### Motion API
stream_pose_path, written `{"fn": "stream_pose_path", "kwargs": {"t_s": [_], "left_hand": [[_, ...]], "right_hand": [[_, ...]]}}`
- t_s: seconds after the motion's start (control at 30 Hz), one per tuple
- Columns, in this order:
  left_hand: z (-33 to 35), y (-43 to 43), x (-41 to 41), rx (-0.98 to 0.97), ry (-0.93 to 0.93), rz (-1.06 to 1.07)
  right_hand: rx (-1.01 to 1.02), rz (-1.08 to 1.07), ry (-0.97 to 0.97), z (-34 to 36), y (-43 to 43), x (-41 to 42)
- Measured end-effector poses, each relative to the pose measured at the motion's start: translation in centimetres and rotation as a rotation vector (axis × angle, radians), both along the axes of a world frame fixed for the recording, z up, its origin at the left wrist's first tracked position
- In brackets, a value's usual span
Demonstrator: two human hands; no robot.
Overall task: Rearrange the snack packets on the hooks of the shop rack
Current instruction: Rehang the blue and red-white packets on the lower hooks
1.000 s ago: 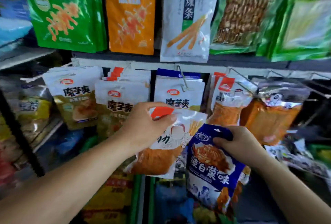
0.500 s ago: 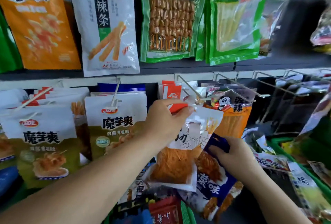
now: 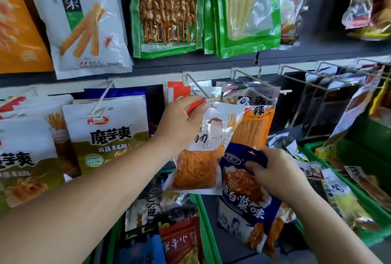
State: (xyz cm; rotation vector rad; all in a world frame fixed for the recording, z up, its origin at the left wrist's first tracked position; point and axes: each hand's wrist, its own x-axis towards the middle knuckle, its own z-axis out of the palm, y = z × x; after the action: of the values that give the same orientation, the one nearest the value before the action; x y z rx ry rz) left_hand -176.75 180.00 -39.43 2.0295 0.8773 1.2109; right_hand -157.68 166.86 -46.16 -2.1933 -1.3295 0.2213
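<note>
My left hand point(image 3: 182, 122) pinches the top of a white packet of orange shreds point(image 3: 198, 158), holding that top edge at the tip of a white wire hook point(image 3: 201, 92). Similar red-topped packets point(image 3: 177, 92) hang further back on the same hook. My right hand point(image 3: 273, 170) grips a blue packet with white lettering point(image 3: 247, 204) by its upper edge, just below and to the right of the white packet. An orange packet with a panda point(image 3: 254, 124) hangs on the neighbouring hook, right behind both.
White-and-olive packets point(image 3: 105, 137) fill the hooks to the left. Large bags point(image 3: 165, 10) hang on the row above. Wire hooks point(image 3: 317, 77) with few packets stick out to the right. Green crates point(image 3: 203, 221) with loose packets stand below.
The view has swung right and closer. My left hand has brought the white packet up to the hook's tip. My right hand keeps hold of the blue packet.
</note>
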Motion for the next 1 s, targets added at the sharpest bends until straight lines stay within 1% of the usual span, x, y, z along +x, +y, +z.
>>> {"fn": "stream_pose_path", "kwargs": {"t_s": [0.1,0.2,0.3,0.4,0.47,0.57,0.6,0.63,0.67,0.73,0.77,0.8,0.87,0.93,1.0], "left_hand": [[-0.7,0.6,-0.4,0.062,0.122,0.007],[-1.0,1.3,-0.6,0.145,0.231,0.123],[-0.4,2.4,0.1,0.254,0.345,0.258],[-0.4,3.3,0.7,0.242,0.420,0.321],[-0.6,3.1,0.3,0.257,0.403,0.326],[-1.5,0.2,-2.2,0.343,0.275,0.287],[-2.5,-1.0,-3.5,0.340,0.245,0.266],[-3.7,-1.9,-4.8,0.270,0.242,0.220],[-4.8,-2.8,-5.9,0.114,0.265,0.127],[-6.5,-4.1,-7.5,-0.319,0.357,-0.157],[-7.1,-4.4,-7.9,-0.464,0.376,-0.255],[-7.6,-4.5,-8.0,-0.533,0.347,-0.291],[-7.7,-4.7,-8.5,-0.517,0.233,-0.207],[-7.5,-4.7,-9.4,-0.506,0.127,-0.108],[-7.2,-4.8,-11.0,-0.529,0.095,-0.059]], "right_hand": [[-0.009,-0.003,-0.027,0.1,-0.9,0.8],[-0.016,-0.035,-0.036,0.2,-1.8,1.6],[0.001,-0.050,0.013,0.2,-2.7,2.1],[0.013,-0.014,0.105,-0.2,-3.1,2.3],[0.054,0.016,0.161,-0.3,-3.1,2.1],[0.086,0.074,0.225,-0.1,-2.7,1.3],[0.080,0.106,0.241,0.0,-2.5,0.7],[0.075,0.134,0.253,0.1,-2.1,0.1],[0.075,0.159,0.264,0.2,-1.8,-0.7],[0.072,0.245,0.270,0.6,-1.0,-2.7],[0.069,0.298,0.271,0.7,-0.5,-3.9],[0.068,0.342,0.280,0.9,0.0,-5.0],[0.089,0.377,0.307,1.3,0.9,-6.9],[0.146,0.356,0.379,1.8,1.7,-8.5],[0.196,0.343,0.460,1.9,2.4,-10.2]]}}
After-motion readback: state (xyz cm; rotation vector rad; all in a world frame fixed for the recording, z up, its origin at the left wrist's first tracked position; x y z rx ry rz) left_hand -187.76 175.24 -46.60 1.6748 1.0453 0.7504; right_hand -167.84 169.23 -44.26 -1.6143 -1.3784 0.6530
